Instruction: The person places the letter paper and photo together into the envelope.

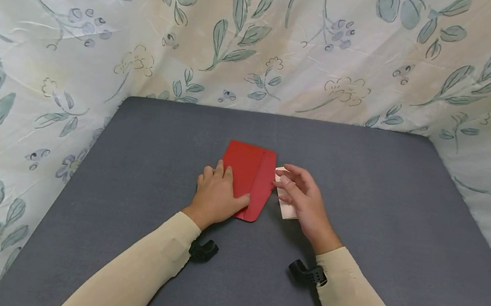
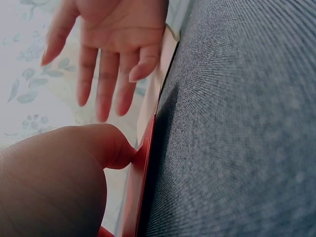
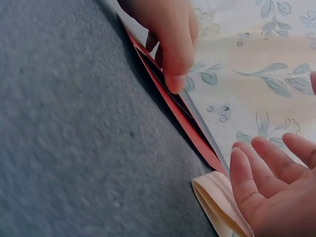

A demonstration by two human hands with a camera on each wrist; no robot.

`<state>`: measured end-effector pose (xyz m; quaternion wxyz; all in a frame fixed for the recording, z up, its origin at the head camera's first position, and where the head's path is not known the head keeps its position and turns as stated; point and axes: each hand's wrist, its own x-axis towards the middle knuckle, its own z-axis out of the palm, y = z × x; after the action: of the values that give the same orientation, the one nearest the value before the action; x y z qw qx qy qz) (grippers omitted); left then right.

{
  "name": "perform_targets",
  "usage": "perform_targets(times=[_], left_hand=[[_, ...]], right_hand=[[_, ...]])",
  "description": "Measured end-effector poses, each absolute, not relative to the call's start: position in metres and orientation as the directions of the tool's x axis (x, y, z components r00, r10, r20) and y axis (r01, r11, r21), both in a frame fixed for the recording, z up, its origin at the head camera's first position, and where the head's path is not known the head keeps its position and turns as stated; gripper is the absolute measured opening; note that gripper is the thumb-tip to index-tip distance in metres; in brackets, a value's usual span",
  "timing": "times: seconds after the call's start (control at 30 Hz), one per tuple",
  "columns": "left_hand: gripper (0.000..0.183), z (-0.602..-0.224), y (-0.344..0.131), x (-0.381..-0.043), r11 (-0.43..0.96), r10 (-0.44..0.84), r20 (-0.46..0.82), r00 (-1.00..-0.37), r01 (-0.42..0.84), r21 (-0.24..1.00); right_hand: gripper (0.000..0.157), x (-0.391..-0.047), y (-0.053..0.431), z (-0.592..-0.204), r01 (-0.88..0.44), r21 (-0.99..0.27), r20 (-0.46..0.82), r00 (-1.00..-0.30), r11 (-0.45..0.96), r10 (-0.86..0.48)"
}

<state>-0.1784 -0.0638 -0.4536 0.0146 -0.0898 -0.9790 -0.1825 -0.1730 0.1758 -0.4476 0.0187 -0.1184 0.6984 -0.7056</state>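
A red paper envelope (image 1: 244,162) lies on the dark grey table, its flap spread toward the right. My left hand (image 1: 215,195) rests on its left part, the thumb pressing down near the flap's fold. Seen from the right wrist, the envelope's mouth (image 3: 180,111) gapes slightly beside that thumb. A cream folded piece (image 1: 288,212), paper-like, lies just right of the flap, its layers parted at the near end. Over it hovers my right hand (image 1: 308,201), fingers loosely bent and partly covering it. From the left wrist, the right hand's palm (image 2: 123,34) shows nothing held.
The dark grey tabletop (image 1: 168,145) spreads around both hands. A pale curtain with leaf and flower prints (image 1: 292,47) hangs behind it and along both sides. Each wrist bears a black camera mount, one on the left (image 1: 203,250) and one on the right (image 1: 307,273).
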Motion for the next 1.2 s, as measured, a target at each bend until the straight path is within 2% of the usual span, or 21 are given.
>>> perform_targets(times=[0.47,0.77,1.2], left_hand=[[0.092,-0.452,-0.064,-0.176,0.914,0.181,0.076,-0.981,0.196,0.356],[0.092,-0.455,-0.064,-0.179,0.913,0.181,0.070,-0.981,0.195,0.357],[0.092,-0.454,-0.063,-0.178,0.917,0.173,0.072,-0.982,0.187,0.353]], right_hand=[[0.045,-0.179,0.188,-0.449,-0.180,-0.983,0.179,-0.983,0.020,-0.048],[0.047,-0.181,0.192,-0.447,-0.206,-0.977,0.207,-0.978,0.044,-0.002],[0.061,-0.182,0.194,-0.446,-0.124,-0.984,0.131,-0.991,0.130,0.041]])
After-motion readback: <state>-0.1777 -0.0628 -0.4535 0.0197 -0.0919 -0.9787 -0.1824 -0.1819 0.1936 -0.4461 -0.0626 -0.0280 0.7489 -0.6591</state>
